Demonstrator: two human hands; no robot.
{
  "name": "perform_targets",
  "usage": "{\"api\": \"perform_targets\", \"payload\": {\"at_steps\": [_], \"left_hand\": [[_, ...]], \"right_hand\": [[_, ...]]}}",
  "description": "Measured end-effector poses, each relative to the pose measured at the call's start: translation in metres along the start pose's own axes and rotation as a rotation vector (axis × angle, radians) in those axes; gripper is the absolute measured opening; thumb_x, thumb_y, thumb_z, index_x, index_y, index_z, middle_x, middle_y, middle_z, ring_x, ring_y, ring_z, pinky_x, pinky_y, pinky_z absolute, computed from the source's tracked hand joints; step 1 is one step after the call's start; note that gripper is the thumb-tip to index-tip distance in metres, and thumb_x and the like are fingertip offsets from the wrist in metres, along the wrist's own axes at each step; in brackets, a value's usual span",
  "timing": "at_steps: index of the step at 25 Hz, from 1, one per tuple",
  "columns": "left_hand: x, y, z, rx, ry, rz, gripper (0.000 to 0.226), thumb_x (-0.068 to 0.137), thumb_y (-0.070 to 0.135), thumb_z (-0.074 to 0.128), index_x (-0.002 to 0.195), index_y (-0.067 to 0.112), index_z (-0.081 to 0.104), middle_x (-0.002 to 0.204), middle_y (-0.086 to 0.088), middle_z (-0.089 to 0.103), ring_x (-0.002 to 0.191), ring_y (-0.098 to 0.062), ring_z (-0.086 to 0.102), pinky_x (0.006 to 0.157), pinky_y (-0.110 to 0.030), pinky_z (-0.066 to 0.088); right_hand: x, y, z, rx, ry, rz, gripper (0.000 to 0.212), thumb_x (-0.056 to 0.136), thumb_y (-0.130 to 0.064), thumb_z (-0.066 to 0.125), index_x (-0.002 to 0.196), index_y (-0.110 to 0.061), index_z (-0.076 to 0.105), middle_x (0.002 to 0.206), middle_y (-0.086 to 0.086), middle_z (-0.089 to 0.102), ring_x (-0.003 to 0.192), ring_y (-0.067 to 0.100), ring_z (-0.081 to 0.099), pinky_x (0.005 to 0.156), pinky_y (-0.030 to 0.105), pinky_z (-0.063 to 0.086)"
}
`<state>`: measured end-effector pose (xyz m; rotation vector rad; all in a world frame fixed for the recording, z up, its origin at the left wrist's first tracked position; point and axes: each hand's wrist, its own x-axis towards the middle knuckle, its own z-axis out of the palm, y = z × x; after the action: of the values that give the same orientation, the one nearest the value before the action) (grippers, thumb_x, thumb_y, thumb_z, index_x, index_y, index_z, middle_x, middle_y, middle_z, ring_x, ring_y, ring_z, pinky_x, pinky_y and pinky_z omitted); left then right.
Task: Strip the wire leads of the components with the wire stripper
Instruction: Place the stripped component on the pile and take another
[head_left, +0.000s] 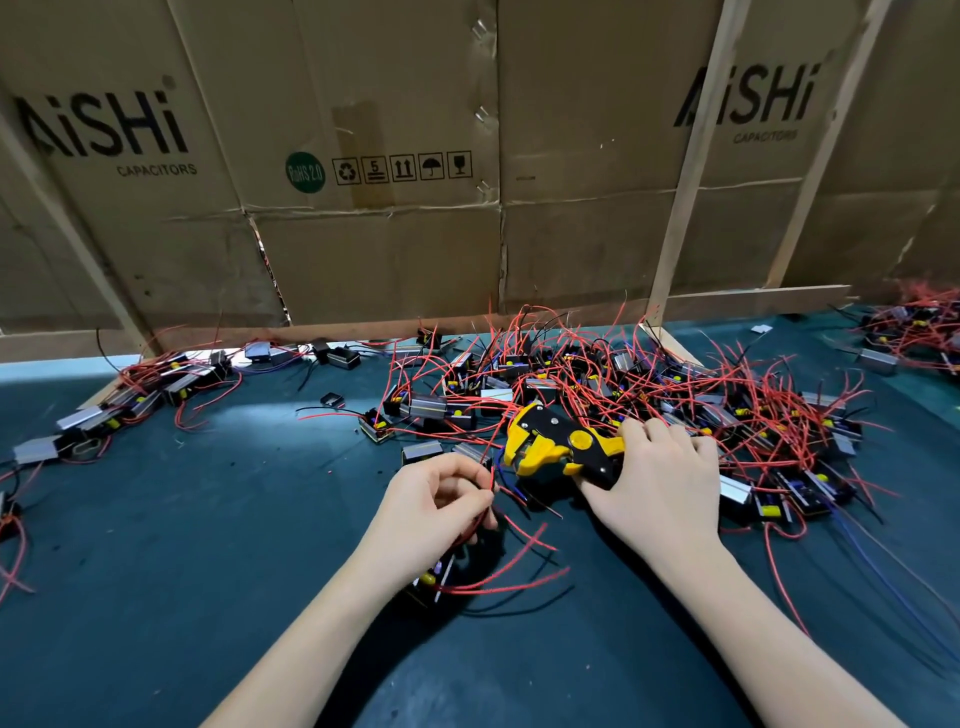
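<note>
Head view: the left hand (436, 501) has a narrow grip, pinching a red wire lead (492, 480) between thumb and fingertips; its component (434, 577) lies under that wrist on the counter (156, 571). Just right of this grip, the right hand (657, 480) holds the wire stripper (558, 441), head pointing toward the lead. Beyond both grips sprawls the component pile (649, 379).

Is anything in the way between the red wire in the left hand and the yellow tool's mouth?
Nothing visible blocks it. The left hand pinches a red wire beside the front of the wire stripper, which the right hand holds. Only a short gap over the green mat separates them.
</note>
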<state>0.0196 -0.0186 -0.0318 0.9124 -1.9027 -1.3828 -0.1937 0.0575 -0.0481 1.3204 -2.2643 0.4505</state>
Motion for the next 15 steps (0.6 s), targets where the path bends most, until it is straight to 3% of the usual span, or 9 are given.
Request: {"api": "perform_targets", "payload": {"at_steps": [3, 7, 10, 13, 15], "left_hand": [[0.0004, 0.0009, -0.0019, -0.033, 0.003, 0.017, 0.013, 0.091, -0.004, 0.055, 0.085, 0.005, 0.062, 0.05, 0.0, 0.059, 0.053, -0.019, 0.059, 0.051, -0.025, 0.05], [-0.0006, 0.0019, -0.0037, -0.095, -0.032, 0.0, 0.007, 0.093, 0.002, 0.061, 0.086, 0.004, 0.062, 0.071, -0.014, 0.073, 0.054, -0.026, 0.069, 0.048, -0.019, 0.047], [-0.0016, 0.0004, -0.0019, -0.097, -0.039, 0.012, 0.008, 0.092, 0.001, 0.061, 0.085, 0.004, 0.061, 0.072, -0.013, 0.073, 0.062, -0.032, 0.072, 0.05, -0.023, 0.051], [-0.0014, -0.0018, 0.0025, -0.049, -0.019, 0.041, 0.015, 0.088, -0.007, 0.059, 0.09, 0.007, 0.055, 0.067, -0.008, 0.068, 0.055, -0.023, 0.068, 0.055, -0.033, 0.052], [-0.0011, -0.0031, 0.005, -0.043, -0.009, 0.056, 0.025, 0.087, -0.008, 0.056, 0.097, 0.012, 0.045, 0.07, -0.009, 0.068, 0.053, -0.021, 0.064, 0.051, -0.028, 0.047]], "right_hand": [[0.0001, -0.0004, -0.0008, -0.001, 0.0, 0.007, 0.058, 0.062, -0.06, 0.077, 0.084, -0.009, 0.062, 0.082, 0.009, 0.064, 0.082, 0.033, 0.06, 0.077, 0.041, 0.037], [0.0003, -0.0011, -0.0019, 0.003, 0.018, 0.004, 0.058, 0.061, -0.059, 0.078, 0.083, -0.008, 0.062, 0.079, 0.009, 0.063, 0.08, 0.033, 0.06, 0.075, 0.041, 0.037], [0.0008, 0.0002, -0.0015, 0.0, 0.001, 0.008, 0.059, 0.063, -0.061, 0.077, 0.087, -0.008, 0.064, 0.083, 0.009, 0.064, 0.083, 0.033, 0.06, 0.077, 0.041, 0.037], [0.0008, 0.0006, -0.0017, 0.005, -0.004, 0.007, 0.059, 0.064, -0.061, 0.076, 0.088, -0.008, 0.063, 0.084, 0.009, 0.064, 0.084, 0.033, 0.06, 0.078, 0.042, 0.037], [0.0008, 0.0005, -0.0018, 0.004, -0.009, 0.006, 0.059, 0.064, -0.062, 0.075, 0.087, -0.009, 0.063, 0.084, 0.009, 0.064, 0.084, 0.032, 0.06, 0.078, 0.041, 0.036]]}}
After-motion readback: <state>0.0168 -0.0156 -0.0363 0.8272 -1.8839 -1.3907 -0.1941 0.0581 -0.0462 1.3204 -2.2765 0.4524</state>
